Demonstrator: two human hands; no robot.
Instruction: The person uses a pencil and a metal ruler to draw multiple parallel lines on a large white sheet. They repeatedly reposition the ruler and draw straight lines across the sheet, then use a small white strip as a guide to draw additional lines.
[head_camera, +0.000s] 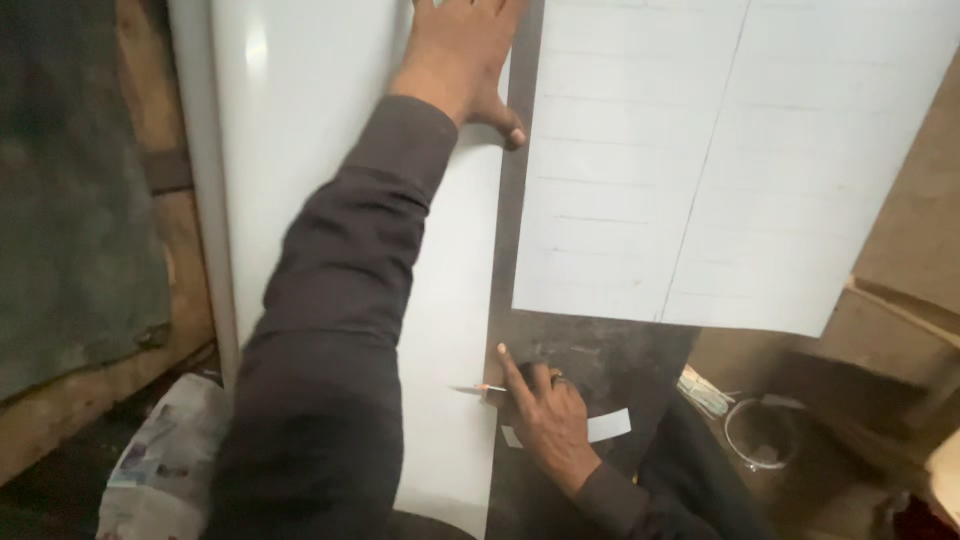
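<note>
Your left hand (462, 55) presses flat, fingers spread, on the white sheet (330, 130), your right hand (545, 415) pinches a small blade (470, 390) beside the ruled paper (720, 160).

Glossy white sheet (300, 120); matt ruled paper (730, 160); rough wood plank (185, 270).

there's a ruled sheet (730, 160) top right, cardboard boxes (900, 330) beside it, a round lid (762, 432) below, crumpled newspaper (160, 470) bottom left, wood plank (150, 150) on the left
</note>
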